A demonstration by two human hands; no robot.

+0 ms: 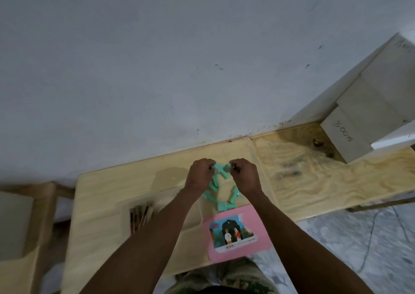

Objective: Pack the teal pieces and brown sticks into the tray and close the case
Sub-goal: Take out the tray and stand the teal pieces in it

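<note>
1. Left hand (199,173): reaches forward over the middle of the tabletop (107,190), back of the hand up, fingers curled shut around the left end of the chain of teal pieces (219,187); something small and dark shows at its fingertips, too blurred to name.
2. Right hand (243,174): mirrors the left, knuckles up, fingers pinched closed on the right end of the top teal piece; both forearms run in from the near edge and converge toward the far edge.
3. Teal pieces: joined end to end in a rough loop on the tabletop, the top of the loop between the two hands, the bottom just beyond the far edge of the pink case (235,231). The wrists hide parts of both sides of the loop.
4. Pink case: lies flat at the near edge of the tabletop, right of the left forearm, a picture label facing up; whether it is open or closed cannot be told.
5. Brown sticks (140,217): a loose bundle lying left of the left forearm, toward the near edge, well apart from the teal pieces.
6. White boxes (359,123): stacked at the far right of the wooden surface, against the wall.
7. No tray can be made out.
</note>
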